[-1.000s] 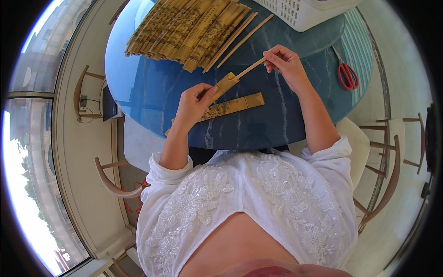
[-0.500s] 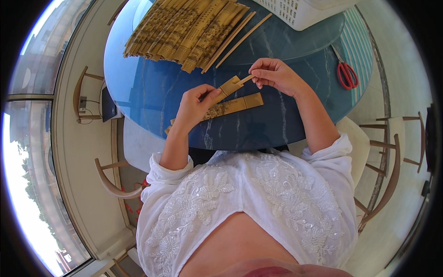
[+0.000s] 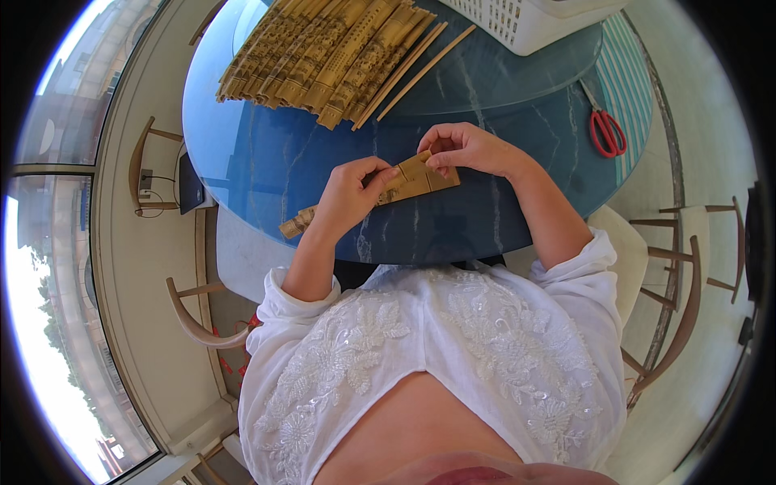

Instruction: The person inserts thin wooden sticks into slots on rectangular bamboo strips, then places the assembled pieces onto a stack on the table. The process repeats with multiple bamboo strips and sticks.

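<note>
Between my left hand (image 3: 347, 192) and my right hand (image 3: 470, 150) is a gold paper chopstick sleeve (image 3: 411, 170). The left hand is closed on its side, thumb on top. My right hand's thumb and fingers pinch its right end; no bare chopstick shows there. Under it on the table lies a second gold sleeve (image 3: 444, 181) with a dark print, partly covered by the held sleeve and the left hand. Beyond my hands, a row of gold printed sleeves (image 3: 323, 56) is heaped at the far left. Two bare wooden chopsticks (image 3: 428, 71) rest beside that heap.
The round blue marbled table (image 3: 517, 218) has a raised glass disc at its far side. A white perforated basket (image 3: 521, 28) stands there. Red-handled scissors (image 3: 606, 133) lie at the right on a striped cloth (image 3: 632, 97). Wooden chairs (image 3: 683, 315) stand around.
The chopstick that stuck out of the sleeve's right end no longer shows. My right hand has come left and nearer, onto the sleeve's end. The sleeve has dropped closer to the one beneath.
</note>
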Demonstrator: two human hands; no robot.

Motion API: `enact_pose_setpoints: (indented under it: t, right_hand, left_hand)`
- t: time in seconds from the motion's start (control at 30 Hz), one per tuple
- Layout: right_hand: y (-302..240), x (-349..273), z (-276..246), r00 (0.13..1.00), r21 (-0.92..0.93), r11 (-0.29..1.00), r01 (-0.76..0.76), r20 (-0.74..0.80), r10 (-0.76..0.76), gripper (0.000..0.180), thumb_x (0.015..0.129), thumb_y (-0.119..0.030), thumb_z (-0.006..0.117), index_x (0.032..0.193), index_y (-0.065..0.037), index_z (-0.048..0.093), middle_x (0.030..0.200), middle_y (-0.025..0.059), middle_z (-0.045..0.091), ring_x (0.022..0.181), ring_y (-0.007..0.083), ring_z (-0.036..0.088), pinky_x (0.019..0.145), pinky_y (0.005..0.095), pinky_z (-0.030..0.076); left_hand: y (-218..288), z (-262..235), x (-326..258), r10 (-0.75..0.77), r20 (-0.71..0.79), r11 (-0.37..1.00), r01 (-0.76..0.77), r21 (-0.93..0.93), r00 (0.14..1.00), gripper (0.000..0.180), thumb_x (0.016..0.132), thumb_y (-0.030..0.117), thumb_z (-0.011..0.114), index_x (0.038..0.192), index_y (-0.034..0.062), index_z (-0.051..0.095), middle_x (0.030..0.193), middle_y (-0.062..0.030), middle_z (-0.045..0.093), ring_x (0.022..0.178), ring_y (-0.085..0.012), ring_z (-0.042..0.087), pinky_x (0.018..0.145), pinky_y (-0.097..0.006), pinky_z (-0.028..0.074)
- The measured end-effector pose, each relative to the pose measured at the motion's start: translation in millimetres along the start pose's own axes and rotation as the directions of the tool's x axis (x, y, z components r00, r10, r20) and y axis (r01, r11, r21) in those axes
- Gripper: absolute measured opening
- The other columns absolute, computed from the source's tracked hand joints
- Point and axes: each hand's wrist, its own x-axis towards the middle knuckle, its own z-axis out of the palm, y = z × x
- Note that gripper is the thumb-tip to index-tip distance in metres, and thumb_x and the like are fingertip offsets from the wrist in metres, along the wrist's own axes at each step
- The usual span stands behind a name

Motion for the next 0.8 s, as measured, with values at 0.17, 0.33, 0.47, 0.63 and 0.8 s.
enact_pose_setpoints:
  t: [0.17, 0.33, 0.47, 0.63, 0.8]
  right_hand:
    - [-12, -5, -5, 0.979, -0.071, 0.994, 0.08, -0.182, -0.092, 0.021, 0.095, -0.012, 0.067, 0.112, -0.001, 0.063, 0.085, 0.0014, 0.065, 0.075, 0.0074, 0.06, 0.07, 0.0219, 0.05]
    - [-7, 1, -17, 0.683, -0.727, 0.678, 0.113, -0.439, -0.584, 0.023, 0.095, -0.01, 0.063, 0.118, -0.009, 0.065, 0.089, 0.002, 0.067, 0.078, 0.013, 0.063, 0.073, 0.0285, 0.054]
    - [-25, 16, -35, 0.728, -0.981, 0.086, -0.175, -0.188, -0.659, 0.037, 0.09, -0.003, 0.06, 0.126, -0.012, 0.063, 0.126, 0.002, 0.063, 0.12, 0.024, 0.054, 0.1, 0.0384, 0.047]
    - [-33, 40, -82, 0.809, -0.943, -0.244, -0.226, -0.042, -0.587, 0.046, 0.089, 0.001, 0.053, 0.132, -0.013, 0.06, 0.132, 0.0058, 0.06, 0.125, 0.0279, 0.053, 0.105, 0.0394, 0.045]
    - [-37, 44, -103, 0.864, -0.954, -0.241, -0.176, -0.032, -0.503, 0.041, 0.089, -0.001, 0.053, 0.128, -0.011, 0.061, 0.128, 0.0087, 0.062, 0.121, 0.0289, 0.054, 0.102, 0.0397, 0.046]
  left_hand:
    - [-4, -3, -4, -0.047, 0.003, 0.999, 0.047, -0.004, 0.999, 0.014, 0.093, 0.013, 0.069, 0.095, -0.0009, 0.071, 0.069, -0.0039, 0.062, 0.061, -0.0082, 0.049, 0.056, -0.026, 0.04]
    - [-28, -15, -13, -0.087, -0.001, 0.996, 0.087, -0.008, 0.996, 0.019, 0.094, 0.019, 0.069, 0.095, -0.0006, 0.071, 0.065, -0.0078, 0.059, 0.058, -0.0123, 0.048, 0.054, -0.03, 0.04]
    - [-33, -24, -17, -0.091, 0.033, 0.996, 0.091, 0.0, 0.995, 0.021, 0.095, 0.019, 0.068, 0.095, -0.0011, 0.071, 0.066, -0.0046, 0.056, 0.061, -0.01, 0.046, 0.055, -0.029, 0.04]
    - [-35, -31, -24, -0.093, 0.058, 0.996, 0.093, -0.001, 0.994, 0.022, 0.095, 0.02, 0.068, 0.096, -0.0017, 0.071, 0.067, -0.0052, 0.058, 0.061, -0.011, 0.046, 0.056, -0.03, 0.04]
    - [-45, -34, -31, -0.078, 0.065, 0.996, 0.08, -0.038, 0.995, 0.022, 0.095, 0.02, 0.067, 0.097, -0.0016, 0.071, 0.069, -0.0061, 0.061, 0.062, -0.0113, 0.049, 0.057, -0.03, 0.042]
